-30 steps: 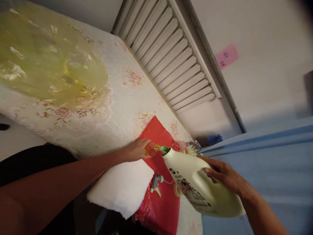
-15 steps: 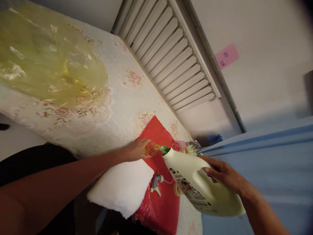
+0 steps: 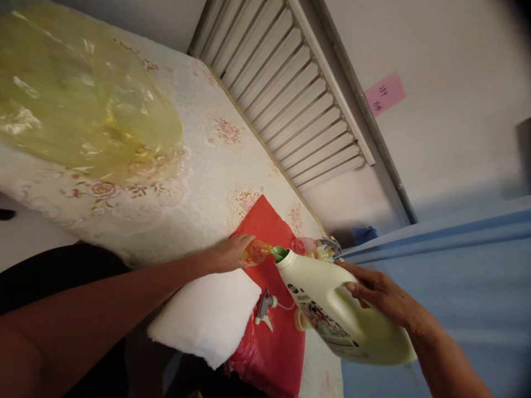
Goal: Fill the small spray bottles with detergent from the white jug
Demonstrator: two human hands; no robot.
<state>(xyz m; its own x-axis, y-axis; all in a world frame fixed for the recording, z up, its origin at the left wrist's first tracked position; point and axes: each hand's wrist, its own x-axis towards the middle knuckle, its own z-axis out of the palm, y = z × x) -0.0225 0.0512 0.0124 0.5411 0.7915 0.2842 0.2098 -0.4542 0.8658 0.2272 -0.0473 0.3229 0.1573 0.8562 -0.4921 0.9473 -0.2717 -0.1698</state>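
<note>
**Bottle and jug are facing mouth to mouth above the red sheet**

Everything is turning on one alignment: the neck of the small see-through orange bottle point(image 3: 256, 252) is pointing at the green-lined mouth of the large pale yellow-green plastic jug point(image 3: 340, 315). Both openings are hovering over the flat, glossy red sheet point(image 3: 276, 348) on the floral-covered counter point(image 3: 194, 188). I cannot tell whether they are touching, nor whether liquid is passing between them.

The jug's long axis is slanting from its mouth, over the red sheet, down to its base, well beyond the sheet's right edge. The bottle is lying nearly sideways above the sheet's left part, its neck facing right.

My left hand point(image 3: 232, 253) is closing round the bottle's body at the sheet's left edge and is nearer to the meeting point. My right hand point(image 3: 379, 290) is gripping the jug's handle, farther back, right of the sheet.

On the sheet, below the openings, a grey-and-cream plastic trigger sprayer head point(image 3: 265, 307) with a thin tube is lying loose. A thick white cloth point(image 3: 207, 318) is overlapping the sheet's left edge.
</note>
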